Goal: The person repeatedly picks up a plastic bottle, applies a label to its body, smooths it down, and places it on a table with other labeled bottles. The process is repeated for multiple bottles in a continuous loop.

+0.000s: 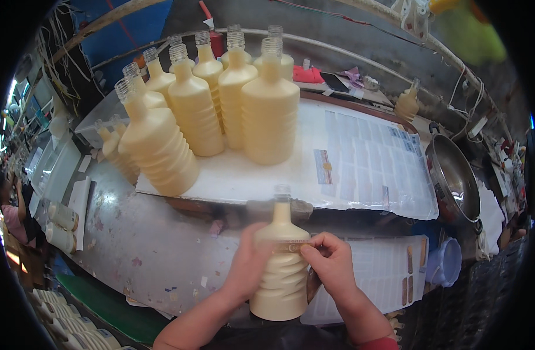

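A cream-coloured bottle [281, 280] with ribbed sides and a clear threaded neck stands upright in front of me. A narrow brown label strip [289, 246] lies across its shoulder. My right hand [331, 262] pinches the strip's right end between thumb and forefinger. My left hand [250, 262], blurred, is at the bottle's left side by the strip's other end; its fingertips are indistinct and I cannot tell whether they press on it. A sheet of clear film [372, 271] with a few brown labels lies to the right of the bottle.
Several similar bottles [269, 118] stand on a raised white board [223, 175]. A large label sheet [368, 153] covers its right part. Further right are a metal pan [453, 175] and a purple bucket [444, 262]. White jars [62, 227] lie at left; a person [16, 214] is beyond.
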